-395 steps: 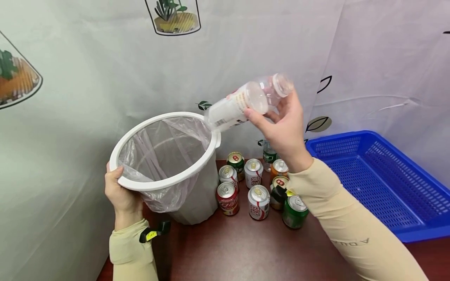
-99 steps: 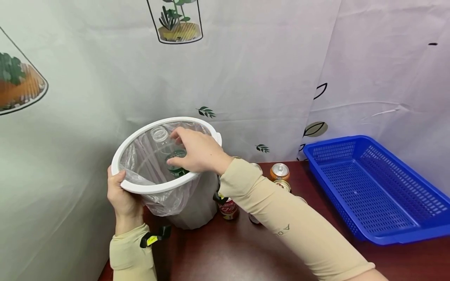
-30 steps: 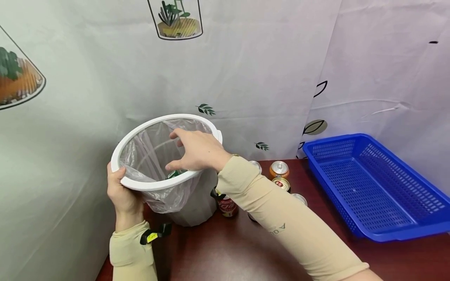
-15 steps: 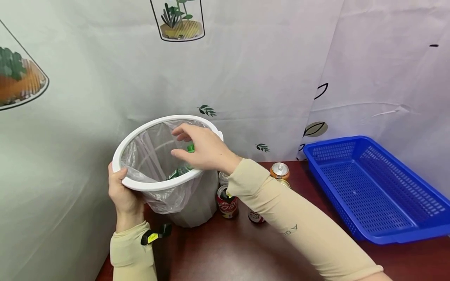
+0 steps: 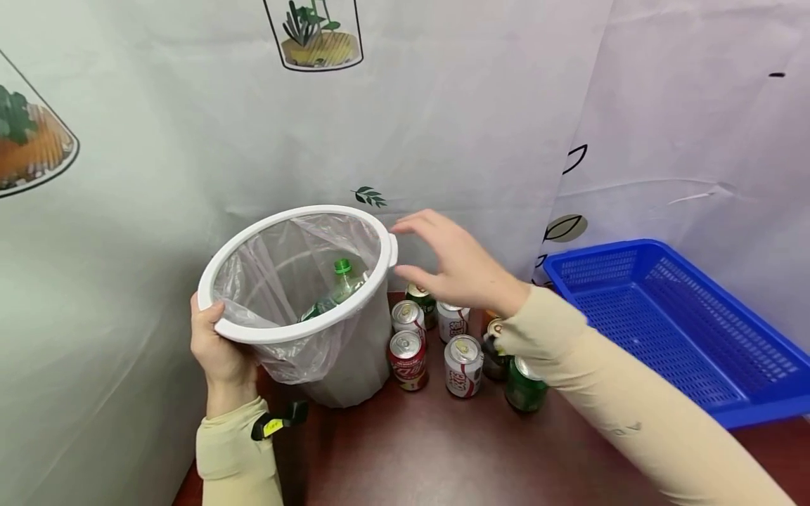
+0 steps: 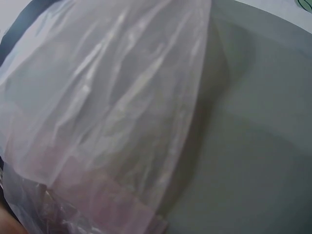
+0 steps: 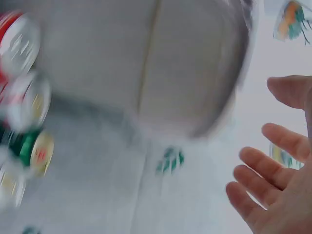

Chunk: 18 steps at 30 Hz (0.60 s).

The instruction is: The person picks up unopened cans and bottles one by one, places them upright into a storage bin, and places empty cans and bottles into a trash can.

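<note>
Gripping bin; reddish table, pale cloth backdrop.

You are in what looks like a sheeted-off booth: creased pale cloth, printed with leaves and jarred plants, walls in your reddish-brown table at left, far side and right. What building holds it, you cannot tell.

The head view is bright and fairly sharp, with glare on the table and shadow left of the bin. The left wrist view is dim and soft; the right one blurs the cans.
</note>
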### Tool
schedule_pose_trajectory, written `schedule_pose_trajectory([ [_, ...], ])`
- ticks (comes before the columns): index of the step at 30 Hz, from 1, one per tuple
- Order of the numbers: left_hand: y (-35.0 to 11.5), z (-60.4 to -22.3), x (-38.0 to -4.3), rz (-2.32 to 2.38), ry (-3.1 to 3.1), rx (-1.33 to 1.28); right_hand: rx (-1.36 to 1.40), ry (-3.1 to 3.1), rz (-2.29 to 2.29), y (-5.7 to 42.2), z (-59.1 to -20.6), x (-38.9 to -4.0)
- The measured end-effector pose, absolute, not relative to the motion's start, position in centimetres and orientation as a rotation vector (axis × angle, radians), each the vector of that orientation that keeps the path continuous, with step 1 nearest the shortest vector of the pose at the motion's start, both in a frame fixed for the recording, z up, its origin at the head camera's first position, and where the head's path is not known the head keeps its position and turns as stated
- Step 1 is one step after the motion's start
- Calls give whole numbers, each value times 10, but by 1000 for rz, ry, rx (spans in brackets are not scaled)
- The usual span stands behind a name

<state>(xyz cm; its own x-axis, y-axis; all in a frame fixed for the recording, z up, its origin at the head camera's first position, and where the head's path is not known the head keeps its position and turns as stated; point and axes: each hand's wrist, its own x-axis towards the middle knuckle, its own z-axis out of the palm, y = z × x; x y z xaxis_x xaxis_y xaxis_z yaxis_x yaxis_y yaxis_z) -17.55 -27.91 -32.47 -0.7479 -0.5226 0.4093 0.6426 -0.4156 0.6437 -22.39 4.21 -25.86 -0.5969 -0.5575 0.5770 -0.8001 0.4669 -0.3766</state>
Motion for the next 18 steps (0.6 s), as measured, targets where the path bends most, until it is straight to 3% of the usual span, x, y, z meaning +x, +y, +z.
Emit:
schedule_pose_trajectory([
  [18,-279,-326,-177,-2167,-1076,-193,671,-2564,596,266,-312,-195],
])
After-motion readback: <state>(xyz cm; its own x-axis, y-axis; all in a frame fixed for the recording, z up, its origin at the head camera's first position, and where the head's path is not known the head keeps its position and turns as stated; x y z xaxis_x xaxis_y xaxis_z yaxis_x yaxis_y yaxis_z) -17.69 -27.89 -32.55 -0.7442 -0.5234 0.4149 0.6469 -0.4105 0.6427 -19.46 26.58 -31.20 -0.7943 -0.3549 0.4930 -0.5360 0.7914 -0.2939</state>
